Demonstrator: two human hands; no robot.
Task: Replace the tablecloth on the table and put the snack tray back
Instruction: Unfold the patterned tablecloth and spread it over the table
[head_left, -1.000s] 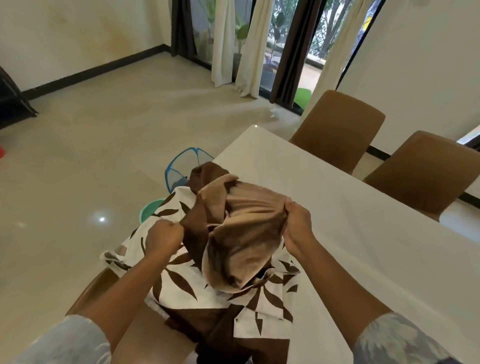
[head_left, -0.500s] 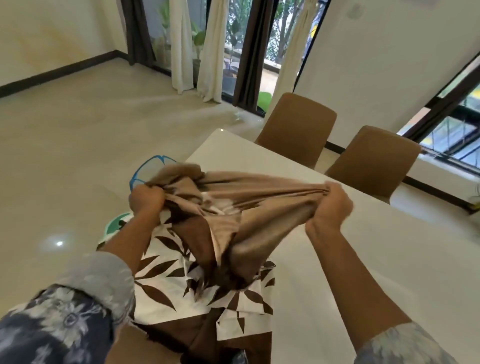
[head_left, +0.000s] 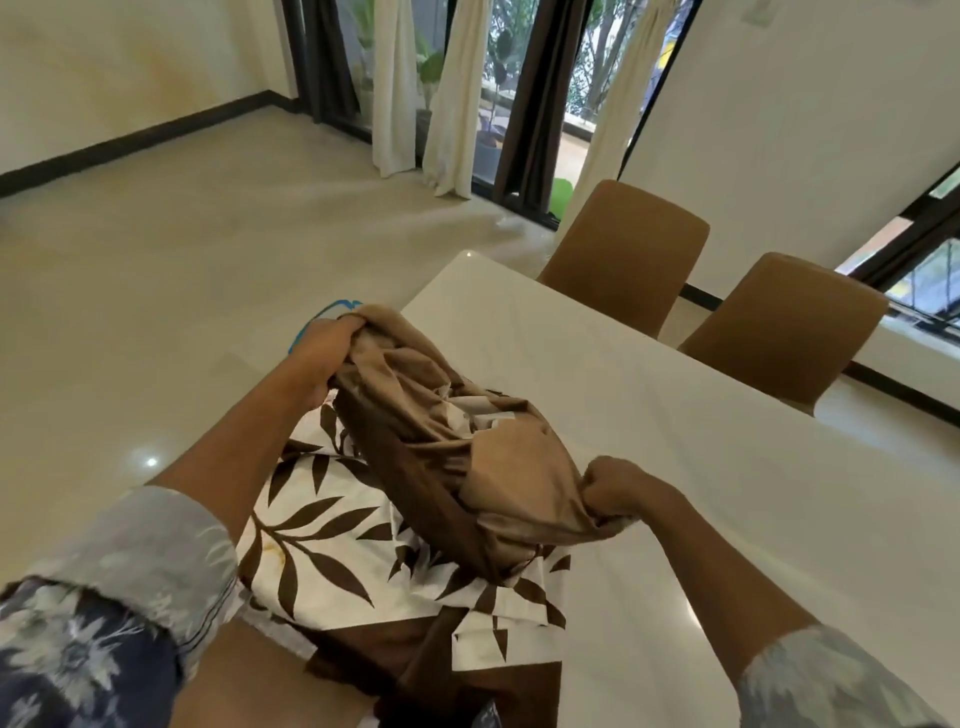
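Since half a second ago my right hand (head_left: 618, 488) has dropped nearer me, left hand (head_left: 324, 353) staying far. Both sets of fingers (head_left: 600, 480) are curled tight on the tan cloth (head_left: 441, 415), bunched above the leaf-print cloth (head_left: 332, 545) at the desk (head_left: 727, 467) corner. Soft, light, floppy, I judge; grip hems. No readable writing.

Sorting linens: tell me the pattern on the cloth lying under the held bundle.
Folded cloth: white with brown leaves and solid brown patches, clearest in the head view.
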